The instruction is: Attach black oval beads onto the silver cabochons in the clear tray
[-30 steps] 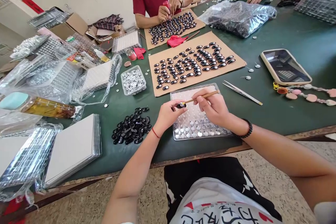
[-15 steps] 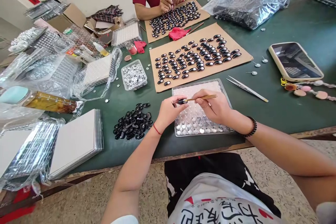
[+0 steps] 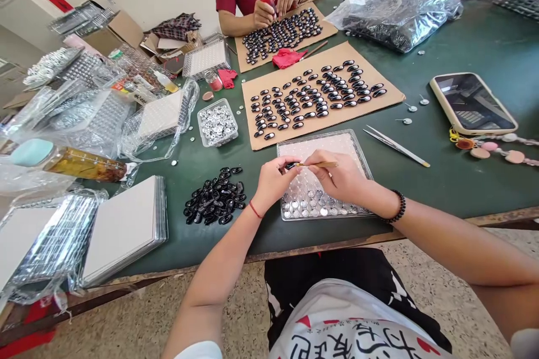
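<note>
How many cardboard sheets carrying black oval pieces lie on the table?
2. The nearer cardboard sheet lies just beyond the clear tray under the person's hands. The farther cardboard sheet lies in front of the red-shirted person. Others may lie out of view.

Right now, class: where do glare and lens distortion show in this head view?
Head view: glare whitens the plastic bag and phone screen; the wide lens bows the table edge; the left hand and right hand stay sharp.

Bare green table [image 3: 421, 190] lies open right of the clear tray [image 3: 357, 148], while tweezers [image 3: 396, 146], cardboard sheet [image 3: 391, 98] and black pile [image 3: 214, 202] crowd the other sides.
</note>
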